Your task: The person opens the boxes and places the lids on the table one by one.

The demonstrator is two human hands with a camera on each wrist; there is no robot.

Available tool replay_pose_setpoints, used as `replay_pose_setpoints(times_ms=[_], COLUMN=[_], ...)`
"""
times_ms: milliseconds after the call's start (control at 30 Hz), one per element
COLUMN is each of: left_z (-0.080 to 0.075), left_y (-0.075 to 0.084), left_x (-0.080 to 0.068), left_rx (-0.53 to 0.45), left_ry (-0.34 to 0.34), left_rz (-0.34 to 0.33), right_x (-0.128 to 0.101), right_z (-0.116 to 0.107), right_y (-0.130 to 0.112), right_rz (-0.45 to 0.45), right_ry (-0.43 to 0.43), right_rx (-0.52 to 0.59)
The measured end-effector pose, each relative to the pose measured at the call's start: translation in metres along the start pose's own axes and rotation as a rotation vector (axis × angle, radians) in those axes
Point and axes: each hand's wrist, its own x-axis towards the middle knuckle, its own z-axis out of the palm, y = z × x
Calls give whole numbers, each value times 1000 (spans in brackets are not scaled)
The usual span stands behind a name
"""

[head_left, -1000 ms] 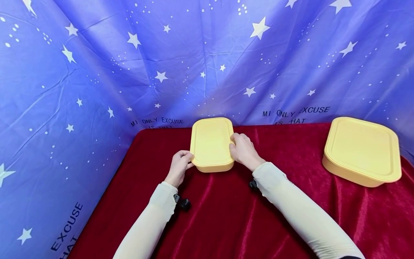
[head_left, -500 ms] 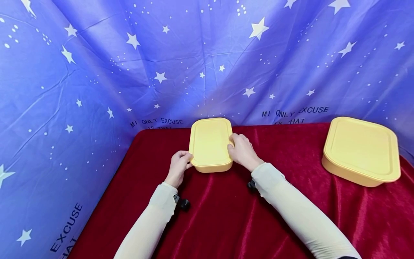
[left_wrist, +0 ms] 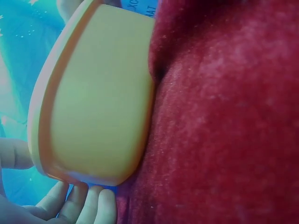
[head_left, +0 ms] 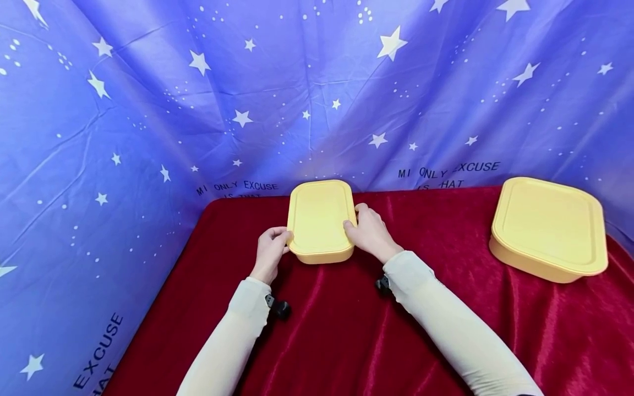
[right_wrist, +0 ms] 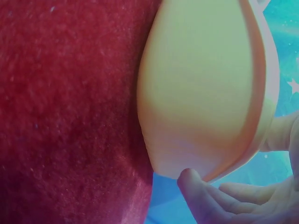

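A blue backdrop printed with white stars hangs behind and to the left of a surface draped in dark red velvet. Toward the back of that surface, near the middle, sits a small yellow lidded container, resting flat on the cloth. The left hand grips its near left corner, thumb over the lid's rim and fingers curled under the lip, as the left wrist view shows. The right hand is clamped on the right edge, thumb on top and fingertips tucked beneath the rim. A larger yellow lidded container stands well apart at the far right, untouched. With both hands set at the lid's edge and the body not yet raised off the cloth, the step in hand looks like getting a hold on the lid. The next move would probably call for an even pull at both sides, so that the light body does not tip or slide on the velvet.
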Motion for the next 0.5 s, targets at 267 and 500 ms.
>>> replay_pose_setpoints(times_ms=[267,500], left_z=[-1,1], left_y=[3,4], left_x=[3,6], left_rx=[6,-14], left_ry=[2,9], left_rz=[-17,-30], right_x=[-2,-3], right_z=[1,2], right_y=[3,6], right_rz=[45,52], right_ry=[-46,-43], right_rx=[34,58])
